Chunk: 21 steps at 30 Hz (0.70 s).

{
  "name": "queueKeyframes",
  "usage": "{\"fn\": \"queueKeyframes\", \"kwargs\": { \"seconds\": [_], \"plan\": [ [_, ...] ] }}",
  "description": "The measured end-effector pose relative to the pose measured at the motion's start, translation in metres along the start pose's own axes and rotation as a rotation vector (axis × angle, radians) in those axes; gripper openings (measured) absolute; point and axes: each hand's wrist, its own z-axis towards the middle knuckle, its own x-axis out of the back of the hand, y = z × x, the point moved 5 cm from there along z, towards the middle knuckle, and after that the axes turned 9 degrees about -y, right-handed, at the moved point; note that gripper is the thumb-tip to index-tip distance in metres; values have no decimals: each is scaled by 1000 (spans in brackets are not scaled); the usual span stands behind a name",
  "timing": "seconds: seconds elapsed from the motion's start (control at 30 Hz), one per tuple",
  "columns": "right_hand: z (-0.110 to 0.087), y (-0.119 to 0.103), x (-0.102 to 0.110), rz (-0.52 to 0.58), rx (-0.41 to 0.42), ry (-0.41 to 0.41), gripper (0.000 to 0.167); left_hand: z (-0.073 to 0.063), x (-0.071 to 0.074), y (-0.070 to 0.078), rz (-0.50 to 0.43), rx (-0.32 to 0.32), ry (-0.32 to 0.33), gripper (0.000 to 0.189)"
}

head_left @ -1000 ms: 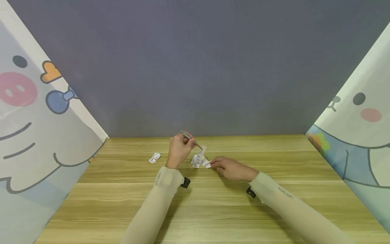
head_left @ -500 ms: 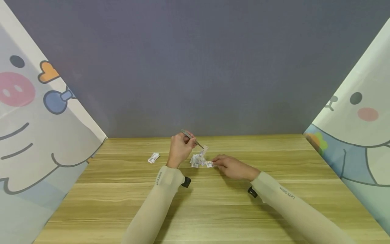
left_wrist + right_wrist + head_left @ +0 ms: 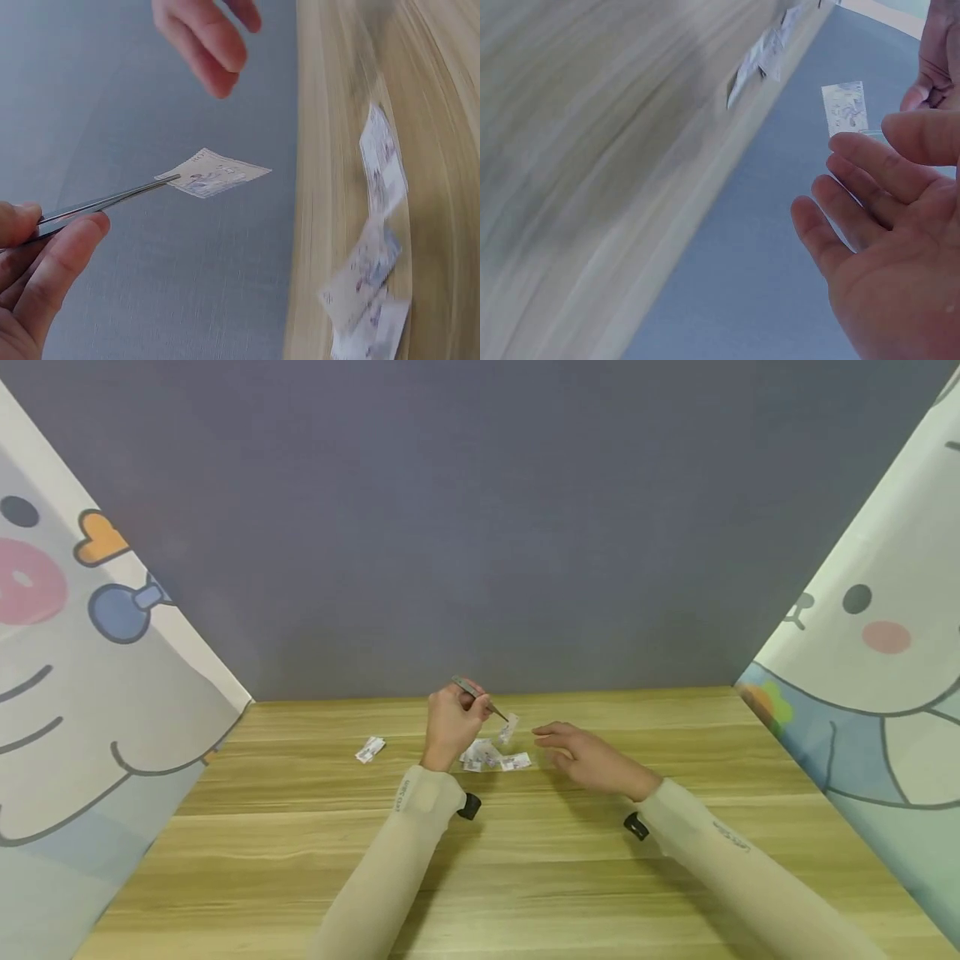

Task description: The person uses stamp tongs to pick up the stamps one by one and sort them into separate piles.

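Note:
My left hand [image 3: 453,725] pinches metal tweezers [image 3: 112,201] between thumb and fingers. Their tips grip one corner of a postage stamp [image 3: 214,176] with perforated edges, held up off the table. Below it lies a loose pile of stamps [image 3: 480,755], partly overlapping, with a single stamp [image 3: 515,762] at its right side. To the right, my right hand [image 3: 592,760] hovers over the table, apart from the stamps. In the right wrist view its fingers [image 3: 855,214] are relaxed and slightly bent, with nothing between them.
A smaller heap of stamps [image 3: 371,749] lies left of my left hand. The wooden table [image 3: 525,877] meets a grey back panel [image 3: 480,527]. Side panels with cartoon animals [image 3: 885,710] flank it.
The left hand has lifted the stamp in the tweezers away from the pile. My right hand has let go of the stamp at the pile's right side and risen.

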Motion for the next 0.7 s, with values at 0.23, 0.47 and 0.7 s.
{"fn": "queueKeyframes", "kwargs": {
  "seconds": [0.23, 0.47, 0.7],
  "plan": [
    [-15, 2, 16, 12, -2, 72, 34, 6, -19, 3, -32, 5, -5, 5],
    [-27, 9, 24, -8, -16, 115, 34, 13, -47, 4, -29, 26, -39, 7],
    [-32, 18, 24, -38, -82, 151, 33, 15, -77, -2, -18, 83, -58, 7]
  ]
}}
